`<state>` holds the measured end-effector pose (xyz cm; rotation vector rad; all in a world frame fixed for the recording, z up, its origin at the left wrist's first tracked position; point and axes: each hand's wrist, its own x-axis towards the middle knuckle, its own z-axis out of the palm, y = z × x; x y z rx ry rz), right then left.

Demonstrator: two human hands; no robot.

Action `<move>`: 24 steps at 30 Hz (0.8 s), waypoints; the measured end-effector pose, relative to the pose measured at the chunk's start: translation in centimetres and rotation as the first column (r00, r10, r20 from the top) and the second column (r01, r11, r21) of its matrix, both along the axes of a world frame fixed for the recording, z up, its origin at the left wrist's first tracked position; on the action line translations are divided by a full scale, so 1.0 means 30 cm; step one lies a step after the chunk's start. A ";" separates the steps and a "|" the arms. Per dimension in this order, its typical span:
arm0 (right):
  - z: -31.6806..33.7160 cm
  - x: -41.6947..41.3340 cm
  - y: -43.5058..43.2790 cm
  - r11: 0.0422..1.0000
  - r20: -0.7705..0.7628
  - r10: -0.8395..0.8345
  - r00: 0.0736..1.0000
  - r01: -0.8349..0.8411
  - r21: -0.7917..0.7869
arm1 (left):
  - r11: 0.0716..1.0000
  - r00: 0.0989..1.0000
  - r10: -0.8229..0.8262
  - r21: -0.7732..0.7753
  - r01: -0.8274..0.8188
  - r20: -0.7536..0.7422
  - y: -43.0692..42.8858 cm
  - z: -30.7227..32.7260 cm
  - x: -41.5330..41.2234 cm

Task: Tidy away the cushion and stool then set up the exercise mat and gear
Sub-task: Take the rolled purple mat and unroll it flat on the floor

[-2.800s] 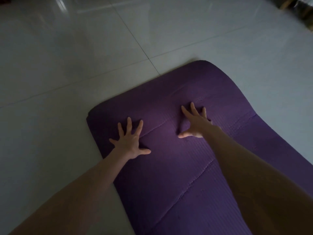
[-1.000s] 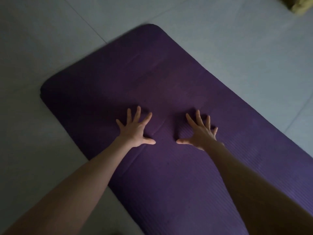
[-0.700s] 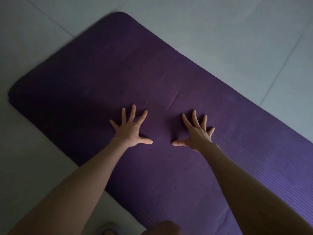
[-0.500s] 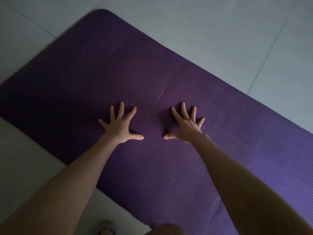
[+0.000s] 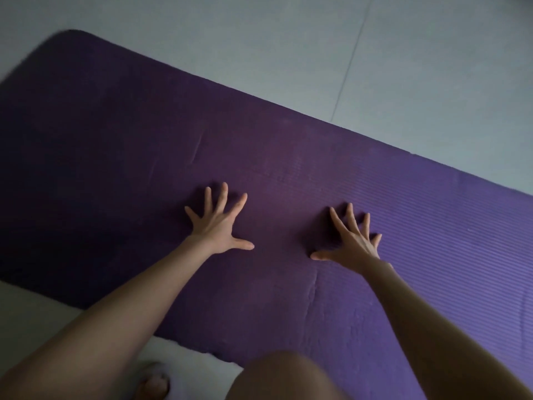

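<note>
**Me:** My left grip [image 5: 217, 229] is spread wide, fingers straight and apart, palm pressed flat on the purple exercise mat [image 5: 288, 151]; it holds nothing. My right grip [image 5: 353, 243] is the same: fingers fanned, thumb stretched toward the left, pressing down on the mat

**You:** Where do they sit in the frame?

**Me:** The left one is a little left of centre, the right one a little right of centre and slightly lower. They are apart, with a bare stretch of mat between the two thumbs

**You:** And the mat itself?

**Me:** It lies unrolled on the pale tiled floor [image 5: 259, 53], running aslant from the upper left of the frame to the lower right. Its rounded corner shows at the upper left. The surface is ribbed with fine lines, clearest on the right side

**You:** Is it flat?

**Me:** Mostly. There is a short crease [image 5: 196, 148] above and left of my left grip, and a longer wrinkle [image 5: 313, 287] below my right thumb, running toward the bottom

**You:** Anything else?

**Me:** My left forearm [image 5: 129, 301] and right forearm [image 5: 432, 327] come in bare from the lower corners. My knee [image 5: 282, 376] is at the bottom centre, in front of the mat's near edge, and the toes [image 5: 154, 385] of a bare foot show on the floor just left of it. A tile joint [image 5: 349, 62] runs down the floor at the upper right to the mat's far edge. The light is dim, and the left end of the mat is darkest
</note>
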<state>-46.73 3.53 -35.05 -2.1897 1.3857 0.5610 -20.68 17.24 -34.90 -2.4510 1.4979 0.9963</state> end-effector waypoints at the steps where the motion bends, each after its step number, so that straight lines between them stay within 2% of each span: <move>1: -0.001 -0.041 0.001 1.000 -0.003 -0.026 1.000 0.026 0.000 | 1.000 1.000 -0.010 0.008 0.010 -0.001 -0.017 -0.004 -0.029; 5: -0.022 -0.118 0.014 0.998 0.017 -0.066 0.998 0.066 -0.010 | 0.999 1.000 -0.006 0.036 0.005 0.026 -0.042 -0.028 -0.091; 18: -0.034 -0.054 0.059 0.998 0.091 -0.066 0.994 0.066 0.004 | 0.996 0.998 0.044 0.077 -0.047 0.042 -0.013 -0.007 -0.028; 22: -0.034 -0.160 0.074 0.992 0.124 -0.123 0.985 0.127 -0.026 | 0.997 0.998 0.054 0.048 -0.055 0.010 -0.038 0.010 -0.085; 24: -0.025 -0.292 0.073 0.981 0.096 -0.187 0.978 0.191 -0.037 | 0.999 1.000 0.005 0.042 -0.004 -0.028 -0.057 0.005 -0.190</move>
